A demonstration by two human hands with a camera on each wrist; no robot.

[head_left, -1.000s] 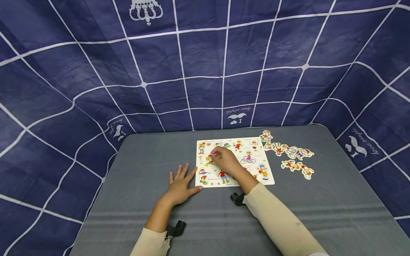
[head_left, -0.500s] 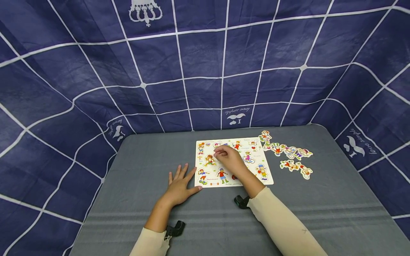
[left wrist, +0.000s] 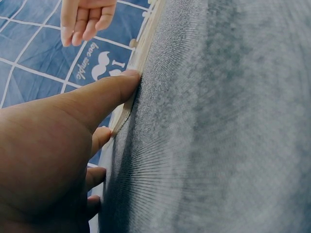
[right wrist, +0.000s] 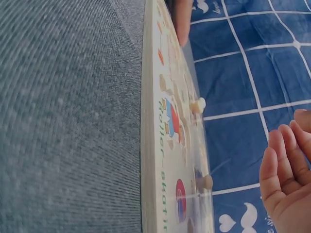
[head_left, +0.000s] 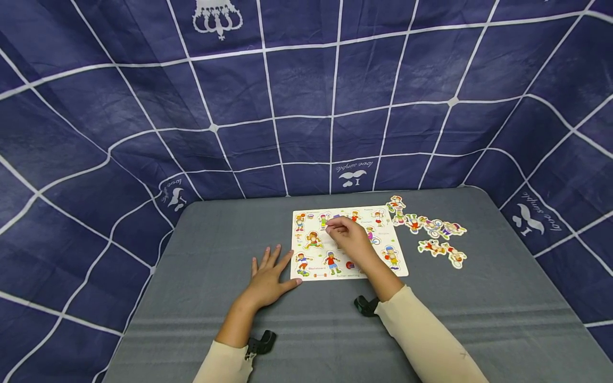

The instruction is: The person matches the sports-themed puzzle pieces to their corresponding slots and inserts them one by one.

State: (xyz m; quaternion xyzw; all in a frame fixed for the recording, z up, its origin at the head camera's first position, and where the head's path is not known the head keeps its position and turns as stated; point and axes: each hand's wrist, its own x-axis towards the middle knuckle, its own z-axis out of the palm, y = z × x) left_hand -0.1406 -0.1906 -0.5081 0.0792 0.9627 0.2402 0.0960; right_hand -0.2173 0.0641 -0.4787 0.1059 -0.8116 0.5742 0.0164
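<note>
While both hands are at the puzzle board, the details run as follows.

Puzzle board: the puzzle board (head_left: 348,243) lies flat on the grey table (head_left: 201,298), past the middle and a little to the right, printed with small cartoon figures and short words; in the right wrist view it shows edge-on (right wrist: 153,145), with small pale pegs standing up from its face.

Left hand: the left hand (head_left: 268,279) lies palm down on the table, fingers spread and straight, holding nothing; its thumb tip touches the board's near left corner, which the left wrist view shows as the thumb (left wrist: 104,94) pressed against the board's edge.

Right hand: the right hand (head_left: 351,240) is over the upper middle of the board, its fingertips (head_left: 330,227) drawn together at a small spot near the top row. Whether they pinch a peg or only touch it, I cannot tell; in the right wrist view the fingers (right wrist: 284,162) are loosely curled with nothing visible between them.

Loose pieces: a cluster of cut-out figure pieces (head_left: 433,234) lies on the table just right of the board, apart from both hands.

Sleeves: both forearms wear pale cream sleeves (head_left: 421,340).

Backdrop: a dark blue cloth with a white grid (head_left: 306,96) hangs behind and beside the table.
</note>
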